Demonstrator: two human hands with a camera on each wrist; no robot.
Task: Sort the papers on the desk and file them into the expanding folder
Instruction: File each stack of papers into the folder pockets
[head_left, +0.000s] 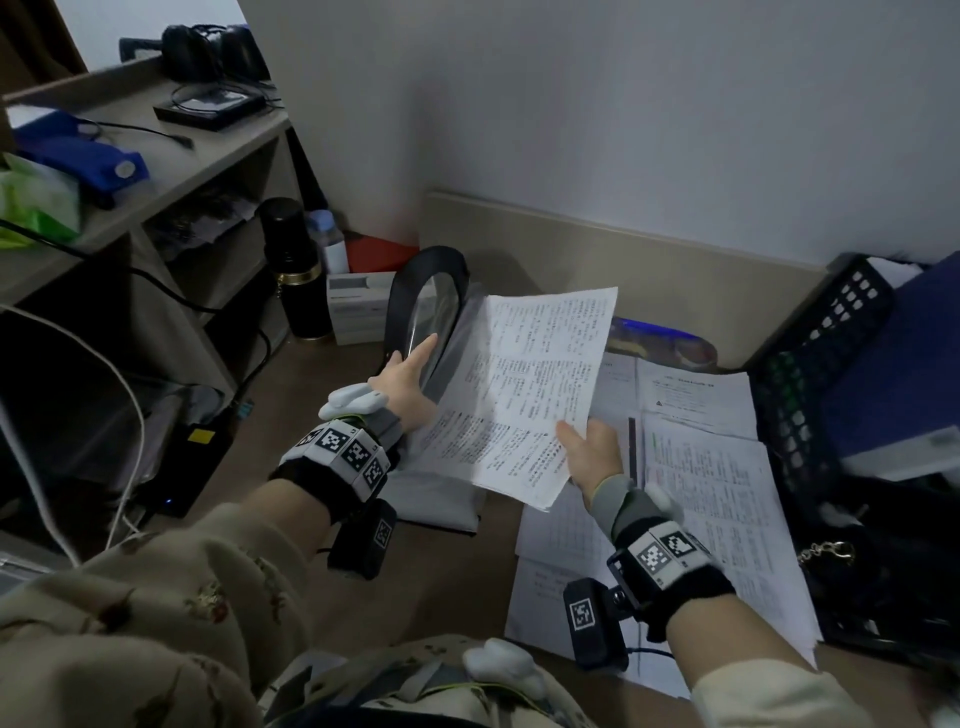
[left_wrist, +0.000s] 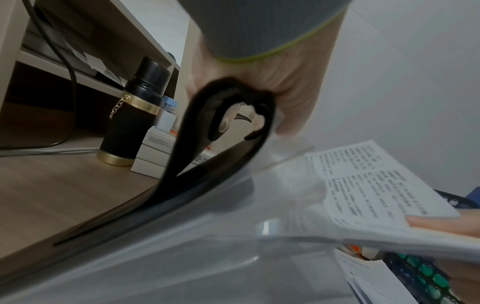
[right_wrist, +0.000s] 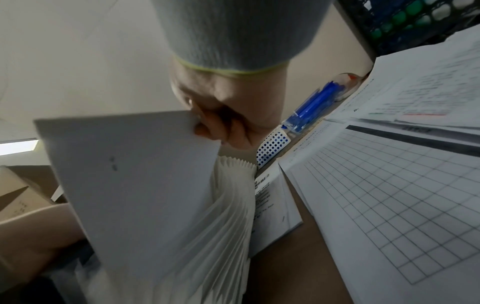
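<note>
The expanding folder (head_left: 441, 493) stands on the desk in the head view, translucent grey, its pleats (right_wrist: 228, 205) fanned out. My left hand (head_left: 408, 379) holds the folder's black-rimmed flap (head_left: 431, 306) back, index finger straight along it; in the left wrist view the flap's rim (left_wrist: 207, 164) crosses my palm (left_wrist: 285, 82) and hides the fingers. My right hand (head_left: 592, 452) pinches the lower corner of a sheaf of printed papers (head_left: 524, 395) held tilted over the folder's mouth. Their blank back (right_wrist: 130, 174) fills the right wrist view. More loose papers (head_left: 701, 493) lie spread on the desk to the right.
A black and gold flask (head_left: 293, 270) and white boxes (head_left: 358, 306) stand behind the folder. A black mesh basket (head_left: 821, 364) holding files is at the right edge. A pen pouch (head_left: 660, 338) lies by the back board. Shelves (head_left: 156, 171) and cables are on the left.
</note>
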